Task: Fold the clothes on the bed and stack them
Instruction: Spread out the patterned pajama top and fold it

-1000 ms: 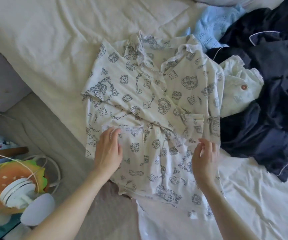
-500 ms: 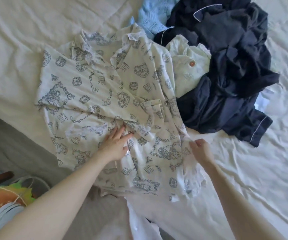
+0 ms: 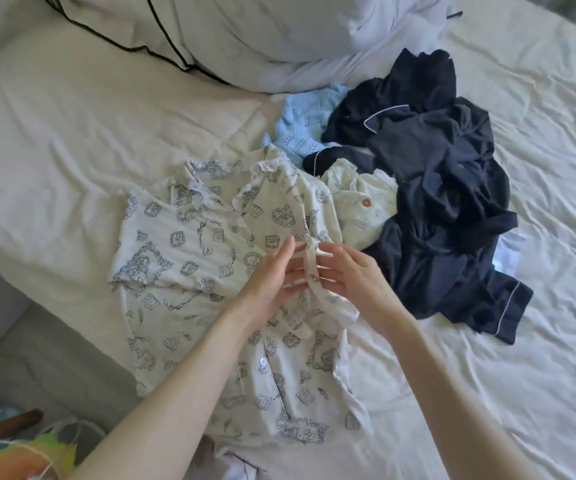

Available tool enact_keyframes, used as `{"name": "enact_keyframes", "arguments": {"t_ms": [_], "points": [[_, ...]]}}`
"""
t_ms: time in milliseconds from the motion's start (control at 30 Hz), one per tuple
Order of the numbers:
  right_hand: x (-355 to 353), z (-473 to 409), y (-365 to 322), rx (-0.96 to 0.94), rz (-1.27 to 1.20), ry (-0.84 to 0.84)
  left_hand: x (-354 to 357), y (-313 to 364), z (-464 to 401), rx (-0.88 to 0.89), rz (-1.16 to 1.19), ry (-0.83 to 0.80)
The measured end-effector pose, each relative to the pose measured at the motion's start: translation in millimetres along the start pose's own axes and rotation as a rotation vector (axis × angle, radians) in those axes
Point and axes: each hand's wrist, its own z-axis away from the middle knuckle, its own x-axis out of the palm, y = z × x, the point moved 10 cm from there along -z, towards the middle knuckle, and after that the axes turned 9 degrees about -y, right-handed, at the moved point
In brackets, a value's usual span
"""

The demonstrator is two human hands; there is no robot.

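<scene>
A cream pyjama shirt (image 3: 182,244) printed with dark blue drawings lies spread on the bed sheet (image 3: 54,150), collar toward the pillows, its hem at the near edge. Over the shirt's middle my left hand (image 3: 272,278) and my right hand (image 3: 352,275) meet. Between their fingertips they pinch a raised strip of the shirt's front edge. To the right sits an unfolded pile: dark navy pyjamas (image 3: 452,188) with white piping, a light blue knit (image 3: 300,129) and a pale green garment (image 3: 359,209) with an orange button.
White pillows (image 3: 245,36), one with black piping, lie at the head of the bed. The mattress edge runs down the left, with grey floor (image 3: 47,358) below it. A bright orange and green object (image 3: 27,455) sits at the bottom left.
Both hands have left the shirt's lower part and come together over its middle, lifting a strip of its front edge. My view has shifted up toward the pillows.
</scene>
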Motion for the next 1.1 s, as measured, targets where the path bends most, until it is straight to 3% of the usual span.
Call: {"name": "enact_keyframes", "arguments": {"t_ms": [133,367,467,600,700,767,833,867,967,1100], "points": [[5,-6,15,0.043,0.015,0.067,-22,-14,3,-0.148,-0.026,0.003],[7,-18,21,0.049,0.054,0.119,-29,-18,18,-0.161,-0.109,-0.111],[-1,-21,16,0.006,0.158,0.207,-40,0,25,-0.086,-0.194,-0.056],[-15,-19,29,0.052,0.244,0.367,-70,49,43,0.136,0.119,-0.044],[-7,-22,55,0.153,0.237,0.328,-121,68,66,0.270,0.277,0.085],[3,-28,76,0.233,0.210,0.271,-174,45,81,0.170,0.141,0.390],[12,-37,94,0.292,0.152,0.229,-223,12,104,-0.069,-0.168,0.729],[18,-44,100,0.312,0.128,0.203,-235,0,109,-0.178,-0.345,0.797],[37,-65,109,0.382,0.053,0.112,-233,-26,90,-0.310,-0.660,0.669],[36,-79,126,0.494,-0.205,0.246,-190,4,27,-0.164,-0.985,0.472]]}}
